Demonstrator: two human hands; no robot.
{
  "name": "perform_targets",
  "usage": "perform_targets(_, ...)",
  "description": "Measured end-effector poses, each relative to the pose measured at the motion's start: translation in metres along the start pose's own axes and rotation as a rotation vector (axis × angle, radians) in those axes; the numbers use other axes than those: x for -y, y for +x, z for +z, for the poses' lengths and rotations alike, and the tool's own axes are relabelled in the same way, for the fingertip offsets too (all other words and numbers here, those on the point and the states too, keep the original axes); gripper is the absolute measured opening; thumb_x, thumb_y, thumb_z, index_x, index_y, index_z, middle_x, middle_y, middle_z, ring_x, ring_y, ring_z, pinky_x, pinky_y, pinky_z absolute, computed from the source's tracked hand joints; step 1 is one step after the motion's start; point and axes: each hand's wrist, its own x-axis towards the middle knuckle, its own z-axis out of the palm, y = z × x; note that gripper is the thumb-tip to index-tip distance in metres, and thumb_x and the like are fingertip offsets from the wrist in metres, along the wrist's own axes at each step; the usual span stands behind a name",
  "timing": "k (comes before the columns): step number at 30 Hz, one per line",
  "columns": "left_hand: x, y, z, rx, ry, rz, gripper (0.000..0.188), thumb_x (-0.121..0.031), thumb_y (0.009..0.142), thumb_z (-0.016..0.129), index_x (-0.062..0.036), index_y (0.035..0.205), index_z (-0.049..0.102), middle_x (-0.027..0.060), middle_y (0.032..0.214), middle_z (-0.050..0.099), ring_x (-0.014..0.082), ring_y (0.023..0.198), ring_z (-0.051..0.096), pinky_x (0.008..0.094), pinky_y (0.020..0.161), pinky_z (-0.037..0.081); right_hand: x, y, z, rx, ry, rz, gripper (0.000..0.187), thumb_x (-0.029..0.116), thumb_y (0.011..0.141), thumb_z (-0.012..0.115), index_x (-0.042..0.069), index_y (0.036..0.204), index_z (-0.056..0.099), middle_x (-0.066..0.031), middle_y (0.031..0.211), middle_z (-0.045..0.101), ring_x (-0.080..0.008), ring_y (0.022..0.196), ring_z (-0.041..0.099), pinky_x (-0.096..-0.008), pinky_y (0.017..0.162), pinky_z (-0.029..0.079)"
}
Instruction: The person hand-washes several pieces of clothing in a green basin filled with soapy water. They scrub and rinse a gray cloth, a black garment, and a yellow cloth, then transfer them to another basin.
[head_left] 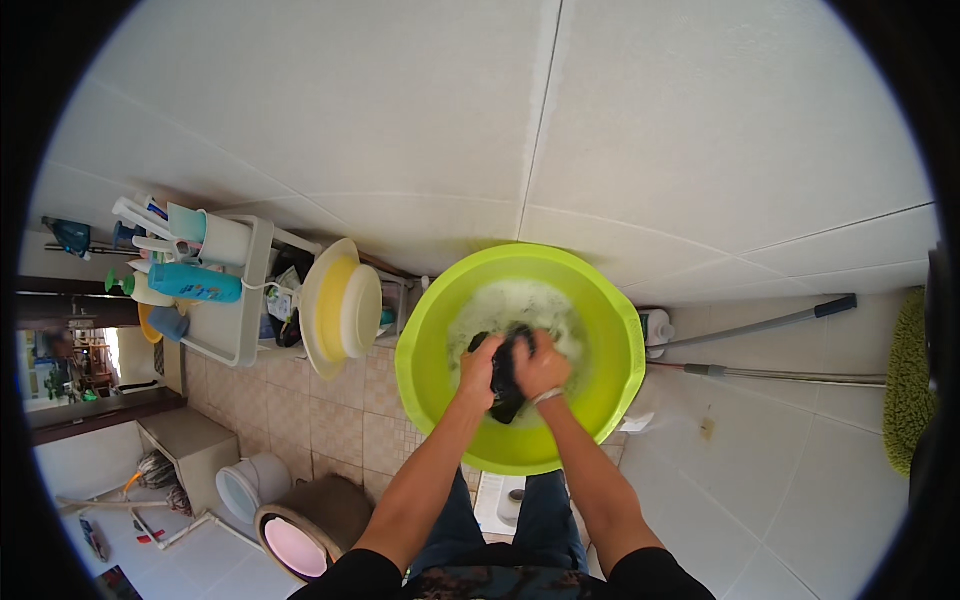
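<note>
A bright green plastic basin point(620, 350) holds sudsy water point(520, 297) in front of me. Both my hands are over the water, gripping a wet black cloth point(507, 395) between them. My left hand point(482, 370) is closed around its left side. On the right, my right hand point(541, 365) bunches the same cloth and is slightly smeared by motion; a pale band circles that wrist. The cloth's lower end hangs toward the suds. Its exact kind of garment cannot be made out.
Left of the basin stands a white shelf cart point(225, 335) with bottles, including a blue bottle point(195, 283), and a yellow-and-white basin point(340, 305) hung on its side. Lower left are a white bucket point(253, 485) and a brown bin point(325, 510). Mop poles point(765, 326) lean at right.
</note>
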Motion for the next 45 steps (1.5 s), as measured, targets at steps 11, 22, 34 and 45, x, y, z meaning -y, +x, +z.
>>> perform_targets(11,0.021,0.026,-0.037,-0.125,1.858,0.494,0.068,-0.033,0.103,0.054,-0.0361,0.160,0.018,0.0132,0.164,0.018,0.0389,0.143,0.034,0.0653,0.107,0.032,-0.014,0.010,-0.020,0.500,-0.515,-0.093,0.074,0.049,0.094,0.055,0.039,0.158,0.020,-0.0085,0.165,0.018,-0.0465,0.141,0.031,-0.0669,0.109,0.031)
perform_targets(22,0.012,0.080,0.000,-0.080,0.559,0.113,0.041,-0.039,0.088,0.069,-0.0064,0.113,0.065,0.0124,0.112,0.063,0.0297,0.107,0.057,0.0432,0.085,0.052,-0.058,0.048,0.076,0.580,-0.183,0.004,0.017,0.010,0.093,0.055,0.005,0.092,0.070,-0.0113,0.093,0.067,-0.0253,0.086,0.064,-0.0345,0.079,0.052)
perform_targets(34,0.004,0.033,-0.005,0.524,-0.312,-0.087,0.034,-0.037,0.087,0.074,-0.0079,0.105,0.067,0.0062,0.091,0.068,0.0159,0.081,0.065,0.0317,0.073,0.054,0.082,-0.042,-0.046,0.081,0.135,-0.565,0.012,0.023,0.075,0.071,0.018,0.084,0.067,-0.0057,0.079,0.055,-0.0288,0.071,0.061,-0.0394,0.061,0.053)
perform_targets(45,-0.020,0.038,-0.012,-0.148,1.413,0.539,0.078,-0.041,0.098,0.062,-0.0167,0.159,0.020,0.0254,0.151,0.033,0.0390,0.126,0.050,0.0522,0.099,0.045,-0.050,0.038,-0.006,0.124,-0.295,-0.046,0.042,0.054,0.097,0.051,0.023,0.124,0.059,-0.0128,0.124,0.062,-0.0387,0.111,0.058,-0.0562,0.084,0.049)
